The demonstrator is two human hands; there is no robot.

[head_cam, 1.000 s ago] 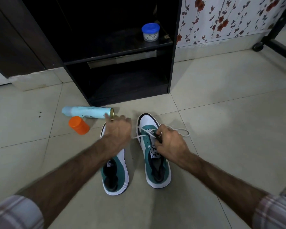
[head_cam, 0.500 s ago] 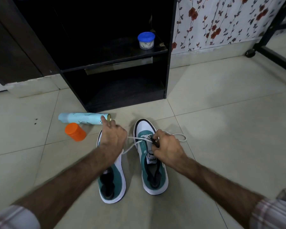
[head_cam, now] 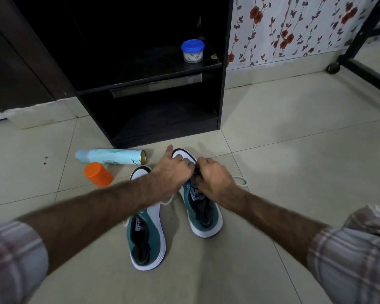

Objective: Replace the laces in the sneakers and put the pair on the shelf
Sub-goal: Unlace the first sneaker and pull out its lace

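Two teal-and-white sneakers stand side by side on the tiled floor, toes toward the shelf. Both hands meet over the forefoot of the right sneaker [head_cam: 203,212]. My left hand [head_cam: 173,172] lies across its toe with the index finger stretched out, fingers curled on the white lace [head_cam: 241,181]. My right hand [head_cam: 213,178] pinches the lace at the eyelets; a loop of it trails on the floor to the right. The left sneaker [head_cam: 148,235] sits partly under my left forearm. Ahead stands the dark shelf unit [head_cam: 162,128].
A light-blue spray can [head_cam: 110,156] lies on its side left of the shoes, an orange cap [head_cam: 98,174] beside it. A blue-lidded jar [head_cam: 192,51] sits on the upper shelf. Floral wall and a wheeled black frame [head_cam: 360,69] at right.
My left hand moved right from above the left sneaker to the right sneaker's toe, meeting my right hand. The stretched lace between the hands has slackened.
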